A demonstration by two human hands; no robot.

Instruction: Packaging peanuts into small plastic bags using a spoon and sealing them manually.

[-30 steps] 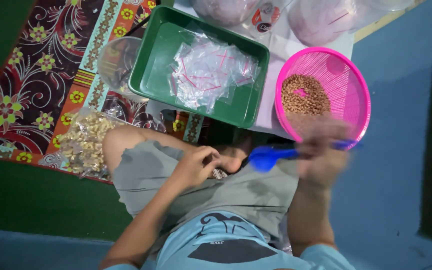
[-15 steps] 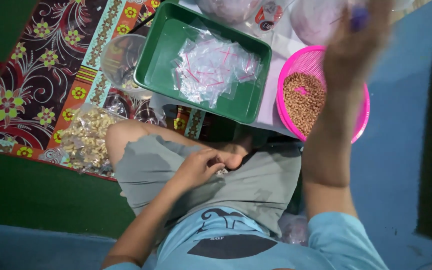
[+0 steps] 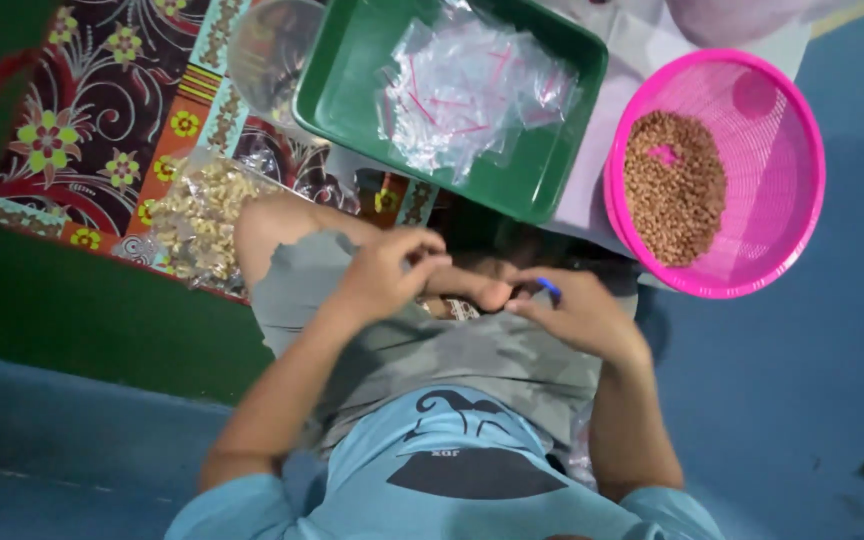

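Both hands meet over the lap: right hand [image 3: 577, 318] curled around a small blue object [image 3: 548, 287], left hand [image 3: 392, 268] pinching shut beside it; whether it holds anything is unclear.

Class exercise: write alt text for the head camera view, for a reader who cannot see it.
A seated person's left hand and right hand meet over their lap, the right beside a small blue object. Ahead lie a pink plastic basket of brown grains and a green plastic tray of clear bags.

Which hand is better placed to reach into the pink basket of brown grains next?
Probably the right hand: it lies on the same side as the pink basket and shows a small blue thing. The left hand is farther away, over the lap.
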